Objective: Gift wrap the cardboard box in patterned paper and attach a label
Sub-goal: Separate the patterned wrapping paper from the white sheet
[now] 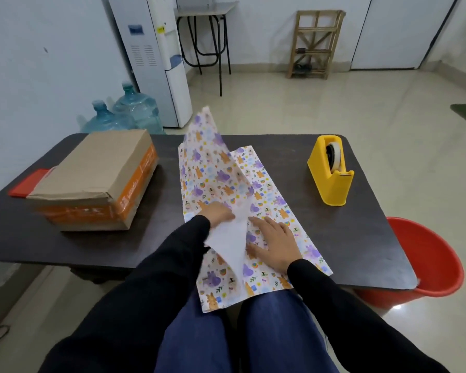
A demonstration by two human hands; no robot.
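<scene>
The patterned paper (267, 195), white with purple and orange animals, lies along the middle of the dark table (320, 238), its near end hanging over the edge onto my lap. My left hand (221, 215) holds one folded layer of it, and that layer stands lifted with its far corner in the air and its white underside showing. My right hand (276, 244) rests flat on the lower layer, fingers straight. The cardboard box (94, 179), brown with orange tape, sits at the table's left, apart from the paper.
A yellow tape dispenser (331, 170) stands at the right of the table. A flat red thing (27, 183) pokes out from under the box. A red bucket (428, 262) is on the floor by the right edge. Water bottles (124, 114) stand behind the table.
</scene>
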